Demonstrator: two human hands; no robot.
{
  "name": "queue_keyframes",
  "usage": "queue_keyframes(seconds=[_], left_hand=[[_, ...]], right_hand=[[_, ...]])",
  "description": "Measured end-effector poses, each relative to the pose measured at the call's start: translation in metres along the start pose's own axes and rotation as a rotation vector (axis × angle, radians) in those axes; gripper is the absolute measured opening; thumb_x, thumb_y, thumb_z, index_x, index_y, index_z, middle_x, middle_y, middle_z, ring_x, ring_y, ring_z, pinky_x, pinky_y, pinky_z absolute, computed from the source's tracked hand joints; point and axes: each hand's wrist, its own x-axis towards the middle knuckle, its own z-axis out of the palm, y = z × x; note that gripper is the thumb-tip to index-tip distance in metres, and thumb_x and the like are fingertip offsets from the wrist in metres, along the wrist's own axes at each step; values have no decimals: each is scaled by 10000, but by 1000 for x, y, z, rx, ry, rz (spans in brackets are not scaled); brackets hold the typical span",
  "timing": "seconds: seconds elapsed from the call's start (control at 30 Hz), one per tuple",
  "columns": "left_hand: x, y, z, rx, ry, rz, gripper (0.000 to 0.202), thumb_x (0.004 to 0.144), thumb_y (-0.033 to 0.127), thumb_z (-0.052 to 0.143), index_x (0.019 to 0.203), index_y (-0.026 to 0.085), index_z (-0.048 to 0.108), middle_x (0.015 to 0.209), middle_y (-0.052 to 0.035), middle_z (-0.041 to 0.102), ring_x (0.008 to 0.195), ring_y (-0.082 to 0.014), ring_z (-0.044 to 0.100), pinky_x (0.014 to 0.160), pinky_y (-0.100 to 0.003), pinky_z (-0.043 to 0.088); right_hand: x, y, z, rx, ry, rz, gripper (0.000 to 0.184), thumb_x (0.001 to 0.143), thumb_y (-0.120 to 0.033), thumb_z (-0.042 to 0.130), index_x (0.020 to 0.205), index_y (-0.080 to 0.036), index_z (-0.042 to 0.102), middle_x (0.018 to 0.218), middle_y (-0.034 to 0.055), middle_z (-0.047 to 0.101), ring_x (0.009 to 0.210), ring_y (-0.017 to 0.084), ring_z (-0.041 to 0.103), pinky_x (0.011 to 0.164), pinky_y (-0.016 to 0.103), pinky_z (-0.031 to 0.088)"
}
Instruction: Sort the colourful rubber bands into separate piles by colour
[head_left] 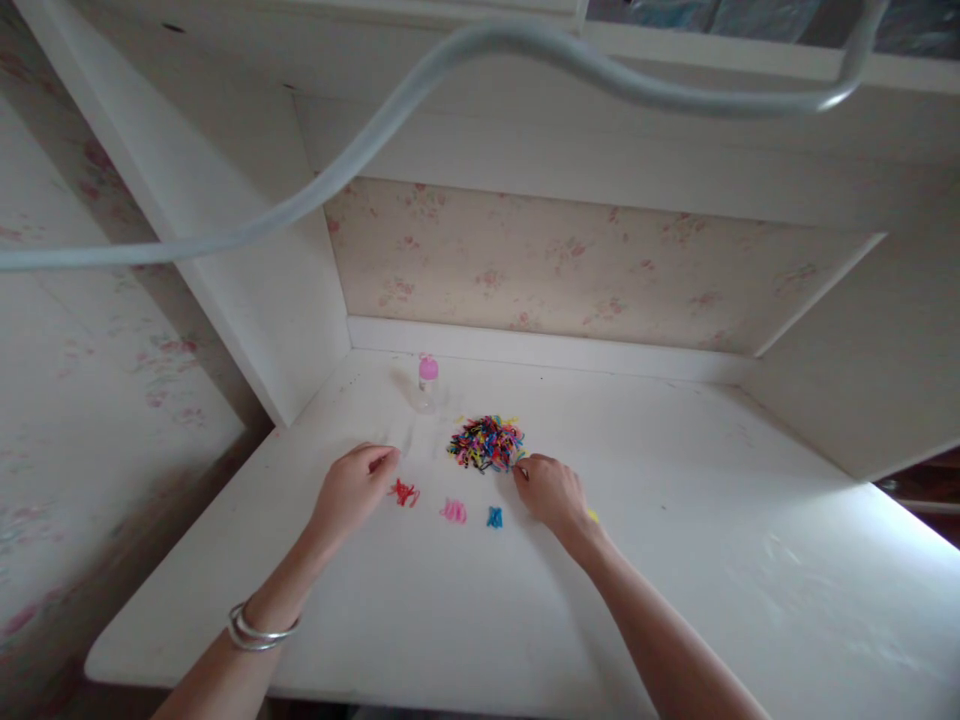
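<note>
At the left edge of the frame, flowered wallpaper [67, 400]; also from that edge, a pale cable [480, 40], blurred, looping across the top to the upper right corner. Next, in the upper left, a white side panel [225, 220] slanting down to the white tabletop [420, 620], spread over the lower frame. At lower left, silvery bangles [260, 632] around the left wrist. Left of centre, the left hand [358, 478] just above the tabletop or resting on it, cannot tell which; fingers curled in, thumb and index tips together, cannot tell whether around anything. Just beside those tips, a little cluster of red bands [405, 493]. Farther back, upright, a clear bottle with a pink top [427, 385]. Near the middle of the frame, a small group of pink bands [454, 510]; above and slightly right, the mixed heap of many-coloured bands [486, 443]; below that, a compact blue group [495, 517]. Right of centre, the right hand [553, 490], at the heap's right edge; fingers bent, cannot tell whether clamped on a band or slightly apart. Beside the right wrist, partly hidden, something yellow [593, 516]. Toward the right edge, a pale panel [847, 380].
</note>
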Motion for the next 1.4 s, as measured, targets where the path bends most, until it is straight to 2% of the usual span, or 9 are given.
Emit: queue_keyframes(seconds=[0.1, 0.23, 0.57, 0.8, 0.9, 1.07, 1.2, 1.3, 1.4], left_hand=[[-1, -16, 1, -33, 18, -67, 336, 853, 431, 425, 845, 206, 675, 859, -10, 699, 797, -169, 625, 724, -240, 432], [-2, -22, 4, -33, 6, -92, 344, 848, 433, 422, 849, 206, 681, 852, -15, 706, 790, -180, 630, 729, -258, 441], [-3, -22, 6, -41, -6, -101, 361, 841, 443, 422, 871, 197, 683, 883, -26, 705, 810, -178, 633, 736, -251, 446], [-4, -21, 7, -21, 14, -124, 365, 833, 445, 421, 882, 199, 686, 919, -31, 708, 855, -187, 631, 766, -253, 441], [-3, -18, 10, -17, 1, -124, 356, 825, 442, 427, 869, 205, 690, 912, -22, 713, 848, -182, 636, 756, -244, 445], [-4, -13, 14, -11, -12, -131, 357, 817, 447, 431, 869, 206, 689, 900, -20, 717, 837, -181, 640, 743, -243, 453], [-4, -14, 14, -3, -11, -144, 358, 808, 448, 437, 879, 208, 693, 919, -25, 720, 853, -187, 642, 761, -252, 457], [-4, -14, 14, -1, -17, -146, 366, 807, 459, 433, 867, 212, 697, 905, -18, 722, 840, -188, 645, 752, -252, 459], [-4, -15, 13, -2, -26, -145, 373, 809, 469, 433, 864, 211, 696, 883, -16, 723, 821, -188, 648, 734, -251, 460]], right_hand=[[-1, -2, 1, 3, 8, 7, 337, 916, -337, 355, 933, -251, 680, 1019, 56, 669, 892, 190, 628, 714, 252, 406], [-2, 3, -5, 31, 46, 23, 354, 920, -305, 324, 926, -255, 674, 1006, 41, 668, 886, 179, 621, 684, 242, 386], [-8, 53, -23, 173, 121, 74, 367, 882, -300, 351, 842, -205, 703, 840, 39, 702, 795, 145, 621, 628, 196, 360], [-46, 87, -6, 271, 310, 33, 380, 899, -380, 355, 878, -237, 707, 895, 19, 702, 806, 148, 621, 689, 202, 393], [-60, 94, 3, 230, 285, 66, 359, 900, -372, 364, 896, -263, 705, 894, 7, 696, 798, 149, 621, 681, 212, 397], [-72, 95, 4, 166, 178, 92, 360, 910, -359, 349, 873, -283, 699, 838, 0, 684, 772, 143, 616, 642, 213, 379], [-77, 91, 0, 138, 194, 114, 365, 911, -352, 344, 834, -279, 694, 814, -1, 676, 747, 135, 609, 618, 209, 362], [-82, 82, 0, 164, 234, 116, 372, 917, -366, 336, 848, -283, 692, 819, -3, 677, 733, 129, 613, 616, 208, 368], [-86, 66, 4, 200, 167, 67, 340, 912, -398, 359, 952, -306, 683, 806, -13, 687, 698, 127, 624, 624, 212, 387]])
